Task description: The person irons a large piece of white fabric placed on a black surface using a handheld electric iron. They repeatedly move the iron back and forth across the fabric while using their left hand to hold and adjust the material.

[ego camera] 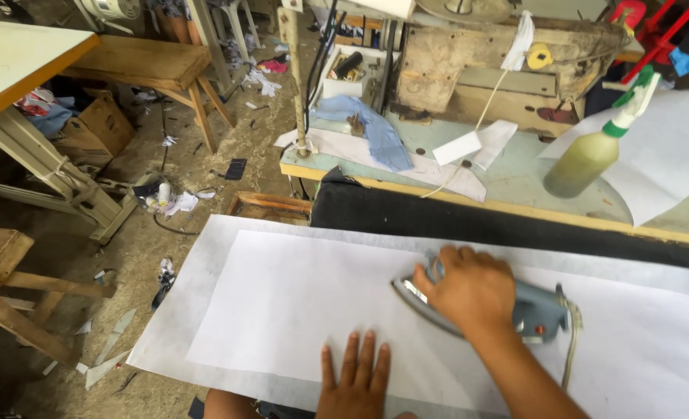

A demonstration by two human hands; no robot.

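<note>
Ironing station seen from above. A spray bottle (593, 151) of yellowish liquid, with a green-and-white trigger head, stands tilted in view at the right on the pale green tabletop (515, 182), beside a large white sheet (662, 155). A small white rectangular card (457, 147) lies near the middle of that tabletop, next to a folded blue cloth (375, 132); behind them stands a worn beige sewing machine (476, 66). A brown cardboard box (96, 124) sits on the littered floor at the left, under a wooden bench (146, 62).

In the foreground a white fabric panel (298, 310) lies flat on a wider pale underlay (181, 310), bordered at the far edge by a black cloth strip (453, 221). The right hand (468, 289) reaches in from the lower right, forearm angled, its grip closed over the handle of a blue-grey iron (515, 306), whose sole rests on the panel with the tip pointing left. The left hand (354, 380) lies flat, palm down, fingers spread and pointing away, pressing the panel's near edge just beside the iron; its grip holds nothing.
</note>
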